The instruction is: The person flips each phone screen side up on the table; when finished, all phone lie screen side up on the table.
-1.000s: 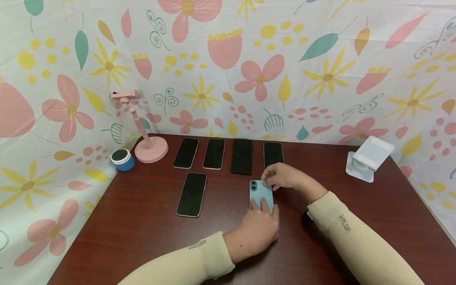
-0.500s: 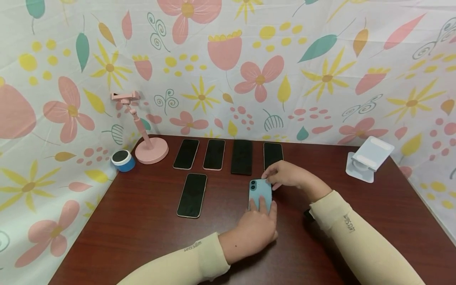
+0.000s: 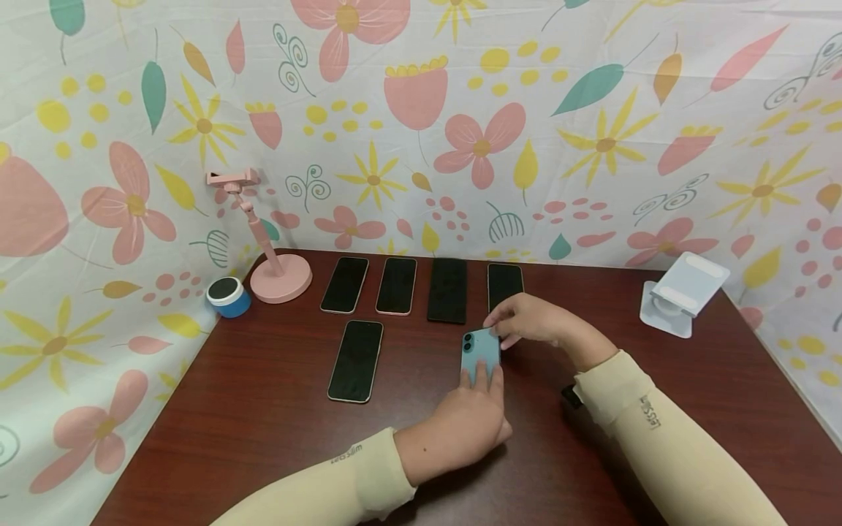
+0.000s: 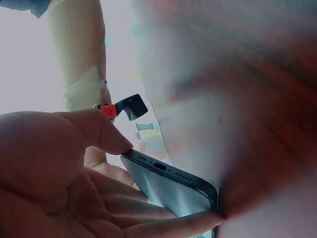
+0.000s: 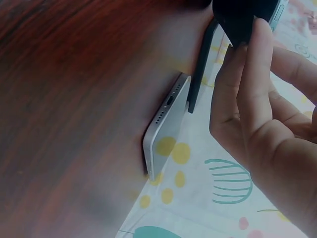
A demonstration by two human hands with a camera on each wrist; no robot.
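Note:
A light blue phone [image 3: 479,352], camera side up, is between both hands over the middle of the table. My left hand [image 3: 465,420] grips its near end, fingers across the back. In the left wrist view, the thumb and a finger hold the edges beside the phone's charging port [image 4: 159,166]. My right hand [image 3: 534,321] pinches the far right corner between thumb and fingers. From the right wrist, the phone's dark face [image 5: 242,20] shows raised off the tabletop. Just behind the right hand lies a dark-screened phone [image 3: 505,283], its near end hidden by that hand.
Along the back lie several phones, among them a black one [image 3: 447,290]. Another phone [image 3: 356,361] lies left of the hands. A pink phone stand [image 3: 281,278] and a blue-and-white round jar [image 3: 228,296] are back left; a white folding stand [image 3: 684,288] is back right.
The blue phone has shifted slightly away and tilted, its back turning a darker shade. My left hand has moved a little left with it; the right hand keeps its pinch at the corner.

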